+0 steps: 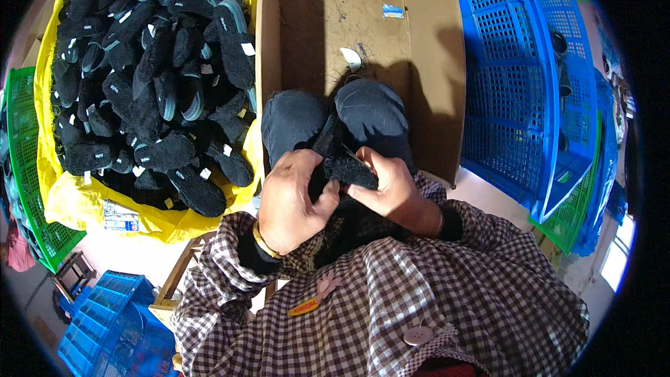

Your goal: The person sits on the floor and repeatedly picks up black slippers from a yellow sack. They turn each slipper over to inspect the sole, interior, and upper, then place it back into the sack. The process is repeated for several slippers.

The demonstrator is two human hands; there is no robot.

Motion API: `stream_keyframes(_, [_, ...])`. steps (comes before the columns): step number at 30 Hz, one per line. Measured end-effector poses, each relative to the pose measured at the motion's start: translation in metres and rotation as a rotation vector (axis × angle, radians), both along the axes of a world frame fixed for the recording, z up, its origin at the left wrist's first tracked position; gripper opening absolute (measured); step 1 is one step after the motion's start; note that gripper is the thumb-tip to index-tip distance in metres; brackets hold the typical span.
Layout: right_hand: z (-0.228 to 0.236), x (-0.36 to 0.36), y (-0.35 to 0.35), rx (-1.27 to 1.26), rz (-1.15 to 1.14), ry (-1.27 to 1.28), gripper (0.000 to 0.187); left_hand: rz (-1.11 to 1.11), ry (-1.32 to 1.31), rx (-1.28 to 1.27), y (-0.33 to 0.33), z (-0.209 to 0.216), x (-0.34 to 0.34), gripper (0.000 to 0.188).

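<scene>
Pinching small black fuzzy-fabric piece (352, 172) between bare left hand (289, 199) and bare right hand (396, 194), gripping narrowly; holding it by near edge of open brown cardboard box (434, 42). Possibly risking a drop beside rounded, dark-fabric knees (373, 108), through relying on thumb-and-finger pinches.

The held piece (354, 172) is black, the sack (70, 200) yellow, the smock (391, 286) brown-and-white checked.

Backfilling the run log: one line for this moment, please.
left hand: pinching black fleecy piece | right hand: pinching same piece | around: open cardboard box, yellow bag of black slippers, blue crate
</scene>
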State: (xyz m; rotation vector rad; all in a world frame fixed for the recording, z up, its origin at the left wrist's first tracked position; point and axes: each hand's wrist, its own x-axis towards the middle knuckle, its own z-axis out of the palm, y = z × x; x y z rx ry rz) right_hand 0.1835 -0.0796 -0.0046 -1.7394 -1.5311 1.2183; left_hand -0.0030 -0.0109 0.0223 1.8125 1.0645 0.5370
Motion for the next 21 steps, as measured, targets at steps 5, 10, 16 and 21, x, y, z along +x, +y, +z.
stream_keyframes(5, [-0.012,-0.002,0.012,0.051,-0.004,0.066,0.055,-0.108,0.097,0.16,-0.002,-0.001,0.001,0.033])
stream_keyframes(10, [-0.016,-0.007,0.04,-0.244,-0.077,0.505,0.04,-0.1,0.255,0.391,-0.011,0.005,0.019,0.028])
stream_keyframes(16, [-0.016,-0.004,0.038,-0.251,-0.211,0.782,0.026,0.244,0.142,0.364,-0.049,-0.002,0.01,0.024])
stream_keyframes(21, [-0.04,-0.007,0.023,-0.059,-0.266,0.713,0.027,0.237,0.0,0.273,-0.058,-0.017,0.003,0.059])
